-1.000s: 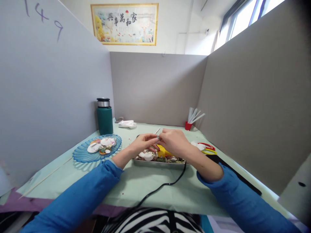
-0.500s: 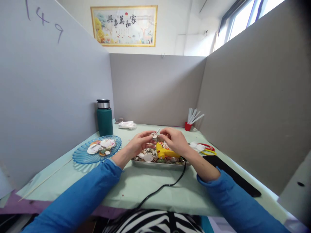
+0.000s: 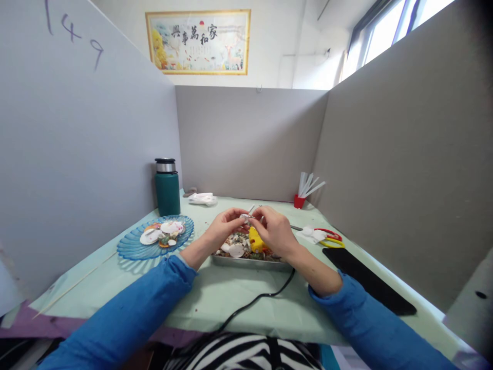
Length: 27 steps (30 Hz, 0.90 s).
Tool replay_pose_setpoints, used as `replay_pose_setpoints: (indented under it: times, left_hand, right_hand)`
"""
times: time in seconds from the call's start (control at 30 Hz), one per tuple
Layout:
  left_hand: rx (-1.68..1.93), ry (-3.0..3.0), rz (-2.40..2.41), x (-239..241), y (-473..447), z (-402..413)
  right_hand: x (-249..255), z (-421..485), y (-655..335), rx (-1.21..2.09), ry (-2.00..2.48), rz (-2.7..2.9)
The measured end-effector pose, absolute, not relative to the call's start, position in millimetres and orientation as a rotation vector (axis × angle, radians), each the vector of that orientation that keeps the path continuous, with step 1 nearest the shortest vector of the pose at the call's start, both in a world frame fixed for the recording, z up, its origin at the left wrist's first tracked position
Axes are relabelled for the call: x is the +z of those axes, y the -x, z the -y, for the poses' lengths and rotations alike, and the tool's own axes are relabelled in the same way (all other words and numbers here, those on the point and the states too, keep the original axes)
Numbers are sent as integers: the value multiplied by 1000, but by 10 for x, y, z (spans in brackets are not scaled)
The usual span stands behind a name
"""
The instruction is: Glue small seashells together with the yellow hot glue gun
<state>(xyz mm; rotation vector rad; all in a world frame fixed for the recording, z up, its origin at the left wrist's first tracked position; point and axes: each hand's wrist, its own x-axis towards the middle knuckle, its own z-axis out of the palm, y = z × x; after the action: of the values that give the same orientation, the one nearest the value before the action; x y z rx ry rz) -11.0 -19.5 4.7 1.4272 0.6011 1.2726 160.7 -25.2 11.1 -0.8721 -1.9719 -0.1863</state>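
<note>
Above the metal tray (image 3: 250, 263), my left hand (image 3: 227, 224) pinches a small whitish shell piece (image 3: 245, 218) between thumb and fingers. My right hand (image 3: 274, 231) meets it there, its thumb and fingertips closed at the same piece; whether they hold a separate bit is too small to make out. Many small shells (image 3: 235, 250) fill the tray. A yellow glue gun (image 3: 256, 240) lies on them, partly hidden behind my right hand, and its black cord (image 3: 265, 295) runs down to the table's front edge.
At left, a blue scalloped plate (image 3: 129, 248) carries shells, with a green bottle (image 3: 167, 192) behind it. Scissors (image 3: 334, 239) with red and yellow handles, a black flat slab (image 3: 367, 280) and a red cup (image 3: 299, 201) of white sticks stand or lie at right. Grey partitions (image 3: 250, 141) surround the table.
My right hand has moved left and closed in on the shell piece, so its fingertips now meet my left hand's. It covers more of the glue gun. The view has shifted slightly.
</note>
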Motion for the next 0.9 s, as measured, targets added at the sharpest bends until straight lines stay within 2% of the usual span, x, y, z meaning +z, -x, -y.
replay_pose_setpoints:
  times: [0.57,0.9]
  left_hand:
    - [1325,-1559,-748,69,82,230]
    - [1337,-1531,-720,79,66,266]
  right_hand:
    - [51,277,-1556,-359,857,2024]
    - [53,285,-1544,-295,826,1985]
